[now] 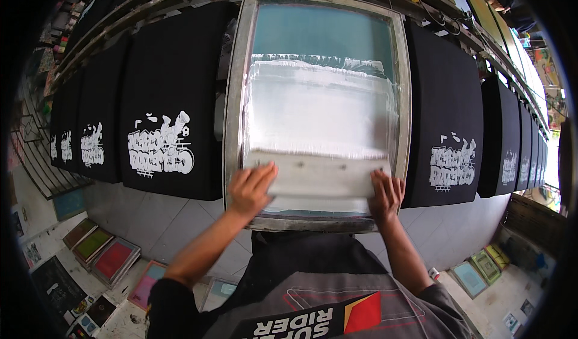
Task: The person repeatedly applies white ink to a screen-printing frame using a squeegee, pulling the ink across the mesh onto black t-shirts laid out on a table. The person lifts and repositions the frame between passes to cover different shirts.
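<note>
A wide squeegee (pixel 322 175) lies across the lower part of a framed printing screen (pixel 322 35). My left hand (pixel 254 188) grips its left end, fingers curled over the top edge. At its right end my right hand (pixel 386 194) holds on in the same way. White ink (pixel 319 110) coats the mesh above the blade, ending in a ragged line below the bare teal mesh. The screen's worn frame (pixel 404 98) surrounds it all. Whatever lies under the screen is hidden.
Black shirts with white prints hang on boards to the left (pixel 168 98) and right (pixel 442 110), close beside the frame. A metal rail (pixel 180 1) runs behind. Several framed screens (pixel 115 259) rest on the floor at lower left, and more screens (pixel 469 279) at lower right.
</note>
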Demonstrator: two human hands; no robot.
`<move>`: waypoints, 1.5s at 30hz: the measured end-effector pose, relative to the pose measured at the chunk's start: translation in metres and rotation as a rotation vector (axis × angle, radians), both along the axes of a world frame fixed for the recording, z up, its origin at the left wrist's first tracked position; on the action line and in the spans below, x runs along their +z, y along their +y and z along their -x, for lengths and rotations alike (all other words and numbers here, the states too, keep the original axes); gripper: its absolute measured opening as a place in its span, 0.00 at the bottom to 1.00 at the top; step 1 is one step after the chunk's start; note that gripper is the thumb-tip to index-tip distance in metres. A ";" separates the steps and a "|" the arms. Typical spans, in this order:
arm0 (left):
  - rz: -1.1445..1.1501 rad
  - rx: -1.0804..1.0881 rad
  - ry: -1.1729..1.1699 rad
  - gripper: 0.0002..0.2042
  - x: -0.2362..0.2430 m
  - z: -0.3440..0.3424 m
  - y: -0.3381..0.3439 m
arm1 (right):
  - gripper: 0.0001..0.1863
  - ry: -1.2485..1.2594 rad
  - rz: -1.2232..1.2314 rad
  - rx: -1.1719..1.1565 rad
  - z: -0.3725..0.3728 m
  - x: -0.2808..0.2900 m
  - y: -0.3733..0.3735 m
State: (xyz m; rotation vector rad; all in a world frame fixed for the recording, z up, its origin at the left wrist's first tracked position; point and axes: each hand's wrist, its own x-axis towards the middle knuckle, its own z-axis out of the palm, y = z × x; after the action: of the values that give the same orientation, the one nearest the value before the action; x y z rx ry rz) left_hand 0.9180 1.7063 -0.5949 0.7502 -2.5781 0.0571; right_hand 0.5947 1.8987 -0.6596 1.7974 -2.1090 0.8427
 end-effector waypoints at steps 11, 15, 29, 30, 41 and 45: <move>-0.327 0.138 -0.248 0.13 0.091 0.116 -0.175 | 0.18 -0.093 -0.336 0.094 0.115 0.096 -0.169; -0.232 0.090 -0.093 0.13 0.053 0.100 -0.162 | 0.12 -0.088 -0.163 0.032 0.093 0.065 -0.154; -0.220 -0.009 -0.016 0.20 0.041 -0.029 0.070 | 0.10 -0.064 -0.081 0.039 -0.034 0.040 0.077; -0.252 -0.019 -0.054 0.22 0.047 -0.030 0.066 | 0.11 -0.071 -0.104 0.052 -0.030 0.047 0.072; -0.163 -0.013 0.025 0.18 0.019 -0.040 0.073 | 0.12 -0.041 -0.085 0.026 -0.040 0.026 0.074; -0.101 -0.002 -0.025 0.17 0.002 -0.007 0.011 | 0.14 -0.033 -0.012 0.068 0.001 0.007 0.008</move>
State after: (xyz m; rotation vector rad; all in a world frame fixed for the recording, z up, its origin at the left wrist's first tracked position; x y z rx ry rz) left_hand 0.9255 1.7170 -0.5929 0.7877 -2.6216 -0.0652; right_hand 0.5933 1.9072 -0.6523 1.8830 -2.0879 0.8839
